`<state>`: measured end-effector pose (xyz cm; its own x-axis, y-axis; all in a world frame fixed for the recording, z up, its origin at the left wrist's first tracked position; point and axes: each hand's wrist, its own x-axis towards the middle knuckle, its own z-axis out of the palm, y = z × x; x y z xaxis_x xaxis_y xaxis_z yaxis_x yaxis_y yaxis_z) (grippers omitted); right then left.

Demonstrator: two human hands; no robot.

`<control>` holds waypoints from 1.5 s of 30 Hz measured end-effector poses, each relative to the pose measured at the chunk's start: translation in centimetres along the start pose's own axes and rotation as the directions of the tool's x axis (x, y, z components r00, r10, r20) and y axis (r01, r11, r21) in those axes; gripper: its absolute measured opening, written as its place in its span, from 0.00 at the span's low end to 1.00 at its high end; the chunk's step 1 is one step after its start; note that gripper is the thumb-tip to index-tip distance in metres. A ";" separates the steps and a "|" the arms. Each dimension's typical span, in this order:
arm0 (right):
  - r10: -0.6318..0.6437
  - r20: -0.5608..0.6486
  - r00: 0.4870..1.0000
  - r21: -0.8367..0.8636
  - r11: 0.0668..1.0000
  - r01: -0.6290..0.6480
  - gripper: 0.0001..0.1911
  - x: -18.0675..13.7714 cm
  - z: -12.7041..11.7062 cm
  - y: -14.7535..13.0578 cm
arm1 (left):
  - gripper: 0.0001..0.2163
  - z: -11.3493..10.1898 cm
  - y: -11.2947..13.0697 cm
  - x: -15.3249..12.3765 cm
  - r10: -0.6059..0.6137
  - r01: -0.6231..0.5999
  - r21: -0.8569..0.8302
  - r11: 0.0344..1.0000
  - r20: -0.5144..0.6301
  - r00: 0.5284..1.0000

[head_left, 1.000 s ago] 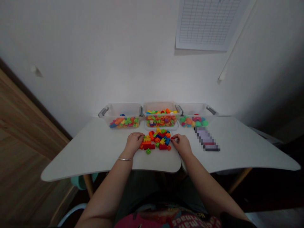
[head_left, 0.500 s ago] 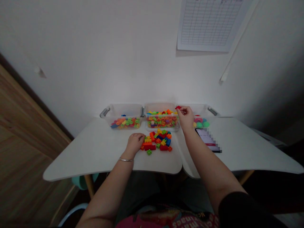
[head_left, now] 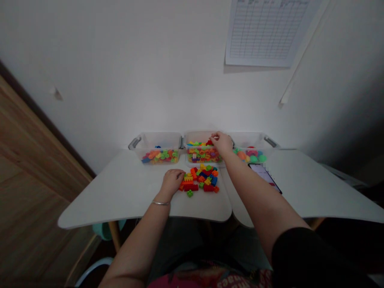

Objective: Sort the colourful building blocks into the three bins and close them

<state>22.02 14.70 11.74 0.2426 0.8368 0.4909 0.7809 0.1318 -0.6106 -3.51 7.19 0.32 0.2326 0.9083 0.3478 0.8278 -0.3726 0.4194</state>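
Note:
My right hand (head_left: 222, 144) reaches over the middle clear bin (head_left: 205, 161), its fingers pinched. A small red toy brick (head_left: 209, 142) is at its fingertips, just above the mixed bricks inside. On the table in front of that bin lies a loose pile of toy bricks (head_left: 200, 179) in red, orange, yellow, green and blue. My left hand (head_left: 173, 181) rests against the left edge of the pile, fingers curled together beside the yellow and orange bricks. What its fingertips hold, if anything, is hidden. One green brick (head_left: 190, 193) sits apart at the near side.
A left clear bin (head_left: 160, 140) holds colourful small pieces, and a right clear bin (head_left: 250, 140) holds rounded coloured pieces. A phone (head_left: 264, 176) lies right of my right forearm. Behind the bins stands a wall (head_left: 135, 80) with a printed sheet (head_left: 261, 40).
My right hand has moved left with the red brick, from the right edge of the middle bin to over its contents. My left hand has stayed at the pile.

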 end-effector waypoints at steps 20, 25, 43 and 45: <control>-0.224 0.055 0.973 0.184 0.960 0.211 0.11 -11.3 -0.1 6.6 | 0.14 -0.1 0.3 -0.1 0.009 -0.009 -0.008 1.000 -0.009 1.000; -0.312 0.141 0.940 0.040 0.950 0.309 0.21 -13.8 0.8 9.4 | 0.14 -0.1 0.2 0.0 0.006 -0.006 -0.001 1.000 -0.005 1.000; -0.242 0.232 0.942 -0.029 0.967 0.255 0.19 -14.1 1.0 9.3 | 0.14 0.1 -0.1 0.0 0.010 -0.010 -0.005 1.000 -0.008 1.000; -0.265 0.220 0.939 0.033 0.964 0.265 0.20 -14.1 1.1 9.3 | 0.14 0.0 0.0 0.0 0.007 -0.007 -0.006 1.000 -0.007 1.000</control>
<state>25.22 4.75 -1.53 -0.1064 0.8676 0.4858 0.7976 0.3662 -0.4793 -3.47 7.18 0.29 0.2346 0.9042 0.3568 0.8229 -0.3802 0.4222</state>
